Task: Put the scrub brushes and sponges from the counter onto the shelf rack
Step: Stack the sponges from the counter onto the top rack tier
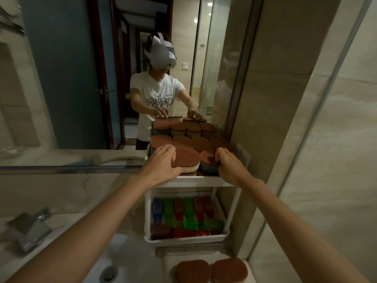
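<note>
the left hand curls its fingers over the edge of an oval sponge, rough brown top on a cream foam base, on the top tier of the white plastic rack. the right hand pinches a blue-based sponge just beside it. more brown sponges fill that tier behind. glossy red, green and blue brushes lie in the lower tier. two sponges sit on the pale marble counter by the sink, under a mirror.

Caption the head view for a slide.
Left hand grips a white-based sponge, right hand a blue-based sponge, atop the rack.
</note>
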Motion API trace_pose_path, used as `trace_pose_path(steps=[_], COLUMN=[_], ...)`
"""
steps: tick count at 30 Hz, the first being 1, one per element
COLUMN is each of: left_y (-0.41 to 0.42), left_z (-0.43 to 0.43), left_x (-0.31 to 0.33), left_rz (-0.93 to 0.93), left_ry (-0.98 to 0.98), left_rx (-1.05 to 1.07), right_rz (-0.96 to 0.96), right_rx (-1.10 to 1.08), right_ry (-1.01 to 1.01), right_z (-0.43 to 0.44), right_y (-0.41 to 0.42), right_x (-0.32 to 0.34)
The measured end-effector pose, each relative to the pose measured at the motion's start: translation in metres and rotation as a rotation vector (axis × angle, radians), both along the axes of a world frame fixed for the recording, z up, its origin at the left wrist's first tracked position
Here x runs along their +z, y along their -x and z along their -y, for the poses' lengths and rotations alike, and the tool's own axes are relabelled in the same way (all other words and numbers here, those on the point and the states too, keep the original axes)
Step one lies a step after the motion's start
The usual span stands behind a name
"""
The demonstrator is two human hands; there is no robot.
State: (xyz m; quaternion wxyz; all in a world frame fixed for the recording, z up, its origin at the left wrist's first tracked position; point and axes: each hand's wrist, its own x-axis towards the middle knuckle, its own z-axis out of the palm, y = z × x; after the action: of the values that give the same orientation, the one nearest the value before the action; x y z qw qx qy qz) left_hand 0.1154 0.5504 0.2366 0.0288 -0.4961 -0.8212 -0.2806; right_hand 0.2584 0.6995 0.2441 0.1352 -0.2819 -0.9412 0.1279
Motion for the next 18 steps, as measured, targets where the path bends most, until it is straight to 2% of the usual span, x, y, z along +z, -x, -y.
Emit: trace_pose_path(steps=[3, 9, 18], left_y=[0.003, 0.005, 0.002], left_z=[0.005, 0.006, 0.001], left_x=[-0.005, -0.015, -0.022], left_rz=[-0.005, -0.163, -0.113], left_ry=[-0.024, 0.028, 0.025], left_rx=[-0.025, -0.023, 0.011], right_rz=[0.009, 0.055, 0.008], right_rx=[-0.027, -0.041, -0.046], right_ry=[-0.006, -0.079, -0.054], right_z=[0.006, 0.01, 0.009], right_y=[0.003, 0.001, 0.0], right_x=[0.0, -0.011, -0.009])
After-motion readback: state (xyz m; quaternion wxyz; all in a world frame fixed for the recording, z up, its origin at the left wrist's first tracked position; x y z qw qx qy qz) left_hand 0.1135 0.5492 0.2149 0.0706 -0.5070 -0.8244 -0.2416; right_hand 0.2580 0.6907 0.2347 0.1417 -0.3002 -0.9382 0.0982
